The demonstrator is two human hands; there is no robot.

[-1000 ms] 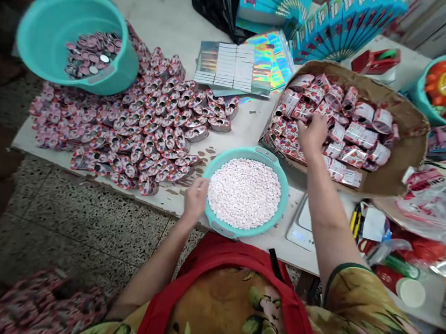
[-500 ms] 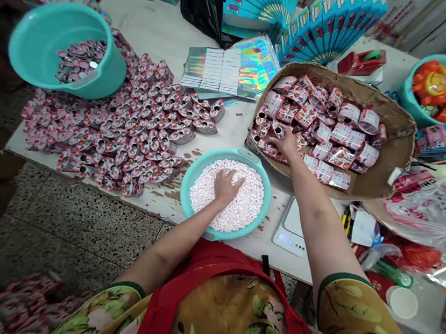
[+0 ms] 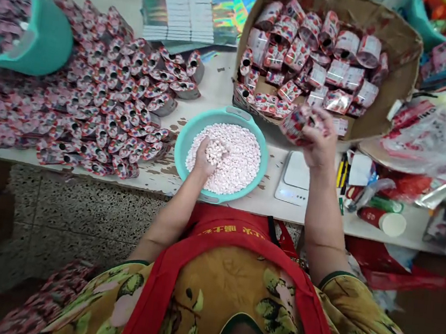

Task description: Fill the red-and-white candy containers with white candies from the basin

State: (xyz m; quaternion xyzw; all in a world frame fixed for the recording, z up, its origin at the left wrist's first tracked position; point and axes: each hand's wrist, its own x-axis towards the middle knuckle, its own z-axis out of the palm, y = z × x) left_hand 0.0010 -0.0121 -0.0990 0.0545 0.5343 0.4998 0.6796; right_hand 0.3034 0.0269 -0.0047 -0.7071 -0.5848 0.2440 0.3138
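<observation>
My left hand (image 3: 204,159) is cupped palm-up over the left part of a turquoise basin (image 3: 181,154), cradling a heap of small white candies (image 3: 215,151). More pale candies (image 3: 240,161) fill the basin beneath it. Over the front edge of a cardboard box (image 3: 402,64), my right hand (image 3: 322,138) grips a red-and-white printed candy container (image 3: 296,123), raised and blurred by motion. Similar printed containers (image 3: 298,51) lie jumbled in the box.
Many printed containers with dark round openings (image 3: 125,101) stand packed on the left. A turquoise bucket (image 3: 52,32) holds small pink discs. A white scale (image 3: 294,178) sits right of the basin. Holographic printed sheets (image 3: 185,10) lie behind; plastic bags (image 3: 435,122) clutter the right.
My left hand has turned palm-up and lifted a handful of candies. My right hand has taken a container out of the box and drawn it nearer. The view has tilted down.
</observation>
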